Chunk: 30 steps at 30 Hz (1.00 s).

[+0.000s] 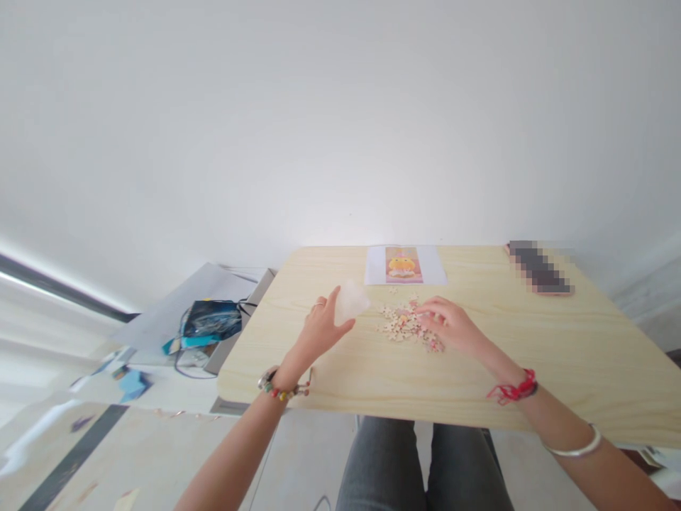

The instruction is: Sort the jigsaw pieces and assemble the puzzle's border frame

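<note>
Left hand [320, 328]: forearm reaches up from the lower left over the near table edge, wrist raised slightly off the surface. A bead bracelet [281, 387] sits at the wrist and a ring shows on one finger. The fingers are curled around a clear bag [351, 301], thumb on the near side, the rest behind it. The grip is closed on the bag, which is held above the table [532, 355], tilted toward the pieces. Whether anything is inside the bag cannot be told.

Right hand [450, 325]: forearm comes in from the lower right, crossing the table edge. A red cord [515, 389] is tied at the wrist, and a silver bangle [574, 447] lies further up the arm. The hand lies palm down, fingers spread and gently bent, fingertips resting on a heap of puzzle pieces [401, 323]. The grip is open; nothing is pinched or lifted.

The pieces lie in a loose heap at mid-table, between the two hands, just right of the bag. A few strays lie just beyond the heap.

Beyond the heap, near the far edge, lies a sheet [405, 265] bearing a printed yellow figure. A blurred dark object [538, 267] rests at the far right corner. The person's knees show under the table. To the left, on a lower surface, sits a blue pouch [211, 319] with cables.
</note>
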Available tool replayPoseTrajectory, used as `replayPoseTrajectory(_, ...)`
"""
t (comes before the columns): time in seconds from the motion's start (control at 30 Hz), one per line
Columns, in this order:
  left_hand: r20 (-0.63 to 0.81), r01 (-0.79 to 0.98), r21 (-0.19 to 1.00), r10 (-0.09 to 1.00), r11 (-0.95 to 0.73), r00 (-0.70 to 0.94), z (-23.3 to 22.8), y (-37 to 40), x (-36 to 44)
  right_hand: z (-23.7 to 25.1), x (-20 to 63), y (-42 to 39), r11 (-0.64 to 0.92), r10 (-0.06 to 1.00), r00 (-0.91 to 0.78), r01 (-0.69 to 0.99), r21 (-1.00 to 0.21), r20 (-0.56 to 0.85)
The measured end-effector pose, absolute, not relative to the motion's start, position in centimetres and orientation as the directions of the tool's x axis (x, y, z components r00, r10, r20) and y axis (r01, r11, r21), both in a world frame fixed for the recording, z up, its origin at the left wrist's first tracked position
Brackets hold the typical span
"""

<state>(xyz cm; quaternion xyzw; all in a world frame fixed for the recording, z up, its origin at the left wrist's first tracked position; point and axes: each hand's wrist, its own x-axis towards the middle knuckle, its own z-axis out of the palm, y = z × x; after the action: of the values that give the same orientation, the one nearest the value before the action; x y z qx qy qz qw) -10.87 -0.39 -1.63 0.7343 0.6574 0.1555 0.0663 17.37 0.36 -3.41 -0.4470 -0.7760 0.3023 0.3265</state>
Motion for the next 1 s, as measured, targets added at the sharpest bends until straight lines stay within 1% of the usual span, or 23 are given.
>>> replayPoseTrajectory(0.07, 0.17, 0.928, 0.335, 0.979, -0.164, 0.112, -1.4, -1.6, -8.4, -2.6, 16.0, 0.0, 0.31, 0.919, -0.361, 0.41, -0.858, 0.159)
replayPoseTrajectory(0.1, 0.175, 0.92, 0.349, 0.977, -0.177, 0.122, -1.3, -2.2, -7.2, -2.3, 15.4, -0.1, 0.272, 0.925, -0.356, 0.379, -0.884, 0.132)
replayPoseTrajectory(0.2, 0.157, 0.9, 0.414, 0.985, -0.134, 0.075, -0.8, -3.6, -4.5, -1.7, 14.0, 0.0, 0.264, 0.93, -0.341, 0.368, -0.892, 0.135)
replayPoseTrajectory(0.27, 0.143, 0.849, 0.512, 0.988, -0.131, 0.066, -0.5, -3.9, -3.7, -1.5, 13.9, 0.2, 0.289, 0.929, -0.336, 0.386, -0.876, 0.159)
replayPoseTrajectory(0.33, 0.121, 0.712, 0.681, 0.985, -0.172, 0.122, -0.2, -3.7, -3.8, -1.3, 14.3, 0.2, 0.305, 0.921, -0.353, 0.39, -0.869, 0.165)
replayPoseTrajectory(0.4, 0.1, 0.496, 0.844, 0.969, -0.203, 0.227, 0.0, -3.1, -4.3, -1.0, 15.0, 0.1, 0.307, 0.906, -0.399, 0.386, -0.87, 0.142)
replayPoseTrajectory(0.47, 0.089, 0.327, 0.927, 0.954, -0.185, 0.286, 0.0, -2.5, -4.6, -0.6, 15.6, -0.4, 0.285, 0.891, -0.445, 0.394, -0.874, 0.09)
replayPoseTrajectory(0.5, 0.086, 0.29, 0.942, 0.955, -0.17, 0.283, 0.0, -2.3, -4.5, -0.3, 15.8, -0.6, 0.268, 0.885, -0.461, 0.399, -0.877, 0.061)
replayPoseTrajectory(0.57, 0.089, 0.296, 0.943, 0.971, -0.153, 0.22, -0.2, -2.4, -4.2, 0.0, 15.9, -1.2, 0.249, 0.874, -0.484, 0.399, -0.883, 0.028)
replayPoseTrajectory(0.67, 0.127, 0.351, 0.92, 0.981, -0.173, 0.148, -0.8, -3.3, -3.4, 0.3, 15.7, -2.0, 0.289, 0.857, -0.511, 0.366, -0.885, 0.068)
replayPoseTrajectory(0.77, 0.163, 0.36, 0.91, 0.975, -0.207, 0.149, -1.4, -4.7, -2.7, 0.3, 15.2, -2.8, 0.336, 0.847, -0.518, 0.348, -0.875, 0.119)
replayPoseTrajectory(1.0, 0.203, 0.372, 0.899, 0.973, -0.231, 0.111, -2.0, -6.2, -2.0, -0.2, 14.3, -3.9, 0.359, 0.86, -0.492, 0.389, -0.848, 0.138)
